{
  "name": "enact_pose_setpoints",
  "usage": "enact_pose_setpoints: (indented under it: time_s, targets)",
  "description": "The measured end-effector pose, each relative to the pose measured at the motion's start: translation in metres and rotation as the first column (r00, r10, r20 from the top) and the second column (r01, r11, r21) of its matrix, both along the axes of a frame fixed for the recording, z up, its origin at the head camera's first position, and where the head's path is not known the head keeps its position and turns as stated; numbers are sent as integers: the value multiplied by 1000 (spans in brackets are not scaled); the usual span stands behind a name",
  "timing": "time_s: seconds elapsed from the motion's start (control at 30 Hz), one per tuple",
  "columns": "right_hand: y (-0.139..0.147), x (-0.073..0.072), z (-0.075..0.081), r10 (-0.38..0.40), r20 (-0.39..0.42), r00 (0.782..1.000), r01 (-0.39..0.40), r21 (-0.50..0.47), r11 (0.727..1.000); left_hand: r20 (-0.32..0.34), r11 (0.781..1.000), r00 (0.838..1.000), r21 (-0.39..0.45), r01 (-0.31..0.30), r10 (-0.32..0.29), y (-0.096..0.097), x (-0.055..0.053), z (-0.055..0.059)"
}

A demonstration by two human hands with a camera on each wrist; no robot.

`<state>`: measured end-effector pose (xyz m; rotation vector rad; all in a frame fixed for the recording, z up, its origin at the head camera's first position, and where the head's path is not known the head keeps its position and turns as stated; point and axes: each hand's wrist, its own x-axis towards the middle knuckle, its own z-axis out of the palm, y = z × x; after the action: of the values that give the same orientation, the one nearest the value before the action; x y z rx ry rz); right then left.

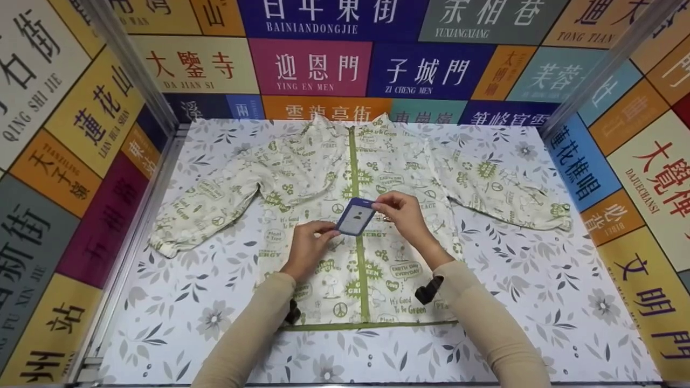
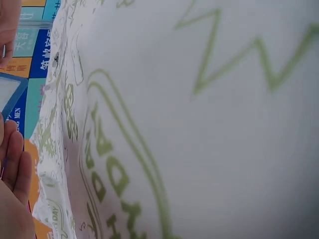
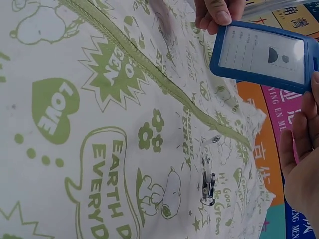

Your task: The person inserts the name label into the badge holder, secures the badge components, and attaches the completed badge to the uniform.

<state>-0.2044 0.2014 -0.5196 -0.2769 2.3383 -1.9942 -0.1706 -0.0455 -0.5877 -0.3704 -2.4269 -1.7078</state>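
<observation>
A blue ID badge holder (image 1: 356,216) with a white card inside is held tilted above a jacket (image 1: 334,280). My left hand (image 1: 308,248) pinches its lower left corner between thumb and fingers. At the upper right end, the slotted one, my right hand (image 1: 405,218) grips the edge. The right wrist view shows the card's face on the badge holder (image 3: 264,57), with a figure icon and lines. A small metal clip (image 3: 208,186) lies on the jacket beneath. The jacket is white with green prints and a green zip, spread flat with sleeves out.
The jacket lies on a table covered with a white leaf-patterned cloth (image 1: 539,280). Panels with coloured street-name signs (image 1: 315,67) stand behind and on both sides. Metal frame posts (image 1: 143,59) mark the back corners.
</observation>
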Motion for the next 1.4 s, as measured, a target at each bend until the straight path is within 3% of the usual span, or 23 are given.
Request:
enact_pose_setpoints:
  time_s: [0.27,0.4,0.53,0.67,0.87,1.13,1.4]
  targets:
    - [-4,-18,-14,-80,13,997,79,16,997,119,994,989,55,-95,88,10,2,1]
    - [-7,-17,-5,-91,20,996,90,46,995,188,990,976,74,-121,106,15,4,1]
    - [-11,-13,10,-80,38,996,77,62,995,254,991,963,71,-112,90,17,7,3]
    - [-13,-14,10,-74,40,996,71,91,993,283,996,957,37,-83,69,20,9,5]
    - [-13,-17,4,-61,40,997,57,95,994,322,998,945,22,-58,48,21,11,7]
    - [-9,-31,-24,-83,74,994,77,84,993,366,998,931,58,-31,8,22,12,6]
    - [-3,-31,-22,-62,55,997,56,96,994,413,994,910,90,-64,21,23,11,5]
